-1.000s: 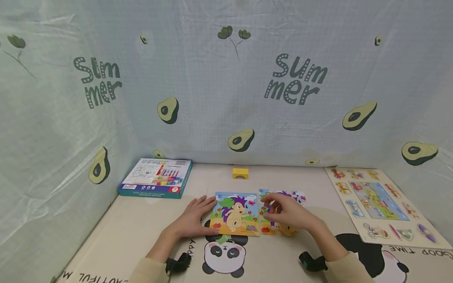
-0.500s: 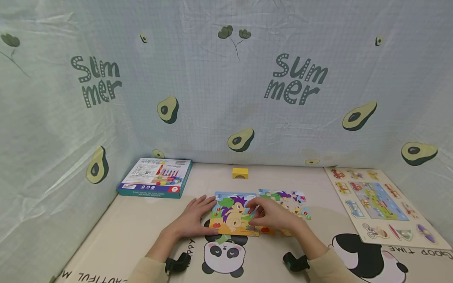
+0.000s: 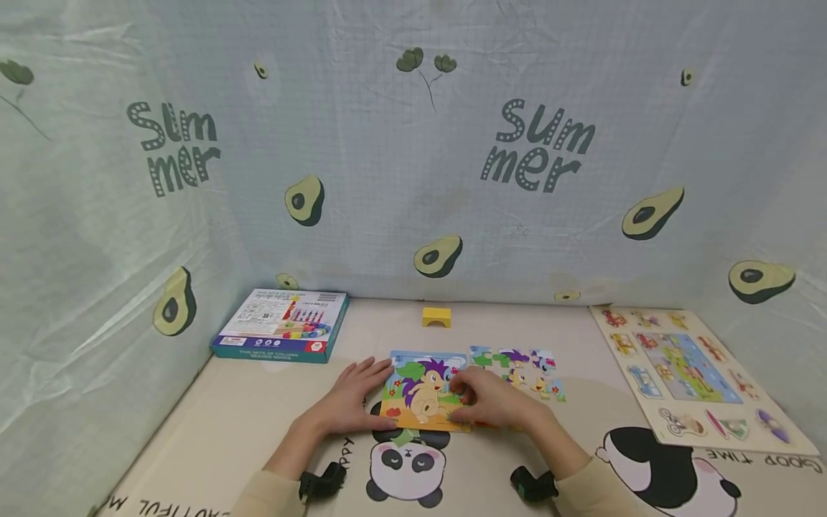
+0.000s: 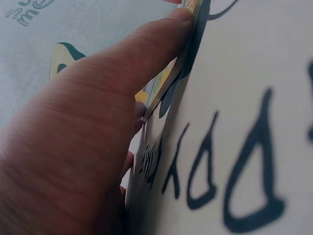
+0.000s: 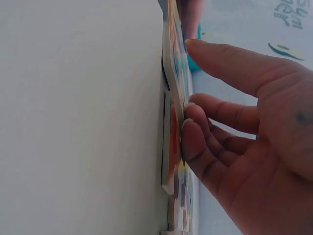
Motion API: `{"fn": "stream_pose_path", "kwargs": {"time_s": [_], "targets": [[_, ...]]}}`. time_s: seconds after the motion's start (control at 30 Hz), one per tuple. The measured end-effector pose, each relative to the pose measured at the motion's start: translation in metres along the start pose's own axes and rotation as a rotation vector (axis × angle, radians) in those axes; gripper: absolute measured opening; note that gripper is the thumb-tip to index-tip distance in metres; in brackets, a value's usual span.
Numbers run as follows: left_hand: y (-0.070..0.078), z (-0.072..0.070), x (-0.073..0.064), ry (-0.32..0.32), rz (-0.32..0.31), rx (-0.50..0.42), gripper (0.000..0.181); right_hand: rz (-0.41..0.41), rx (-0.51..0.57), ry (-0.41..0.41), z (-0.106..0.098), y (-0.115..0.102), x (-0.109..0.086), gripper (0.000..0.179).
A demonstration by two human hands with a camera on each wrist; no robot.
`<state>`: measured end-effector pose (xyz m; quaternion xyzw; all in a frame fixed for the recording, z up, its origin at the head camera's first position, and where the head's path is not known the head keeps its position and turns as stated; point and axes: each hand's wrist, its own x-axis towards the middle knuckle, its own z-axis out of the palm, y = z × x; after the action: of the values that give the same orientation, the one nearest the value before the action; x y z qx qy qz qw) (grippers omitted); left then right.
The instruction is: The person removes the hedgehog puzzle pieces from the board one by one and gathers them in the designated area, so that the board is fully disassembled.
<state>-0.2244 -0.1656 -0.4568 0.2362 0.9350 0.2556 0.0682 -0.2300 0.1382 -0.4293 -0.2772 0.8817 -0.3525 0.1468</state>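
A square hedgehog picture board [image 3: 423, 402] lies on the table mat. My left hand [image 3: 352, 402] rests along its left side, fingers spread and thumb at the lower left corner. In the left wrist view, the left thumb [image 4: 156, 41] touches the board's edge. My right hand [image 3: 494, 398] is over the board's right side; in the right wrist view its bent fingers [image 5: 193, 139] touch the board's face, thumb apart from them. No held piece shows. Several jigsaw pieces [image 3: 539, 384] with a similar picture lie just to the right, partly hidden by this hand.
A yellow arched block [image 3: 436, 317] stands behind the board. At the back left lies a flat blue-and-white box [image 3: 281, 325]. A wooden picture-puzzle board [image 3: 655, 420] lies on the right. A patterned cloth wall [image 3: 362, 237] closes off the back.
My right hand has moved left from above the jigsaw pieces to the hedgehog board's right side, uncovering several pieces. The left hand stays at the board's left side.
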Motion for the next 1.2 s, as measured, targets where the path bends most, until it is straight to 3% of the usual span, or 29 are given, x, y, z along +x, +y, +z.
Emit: {"fn": "stream_pose_path", "kwargs": {"time_s": [0.33,0.5,1.2], "targets": [[0.001,-0.002,0.000,0.001,-0.008,-0.001,0.099,0.049,-0.123,0.022,0.006,-0.009,0.000,0.040],[0.000,-0.002,0.000,-0.001,-0.001,0.008,0.100,0.068,-0.135,0.020,0.009,-0.011,0.000,0.039],[0.000,0.000,0.000,-0.004,-0.010,0.003,0.099,0.022,-0.006,0.066,0.008,-0.012,-0.002,0.028]]}}
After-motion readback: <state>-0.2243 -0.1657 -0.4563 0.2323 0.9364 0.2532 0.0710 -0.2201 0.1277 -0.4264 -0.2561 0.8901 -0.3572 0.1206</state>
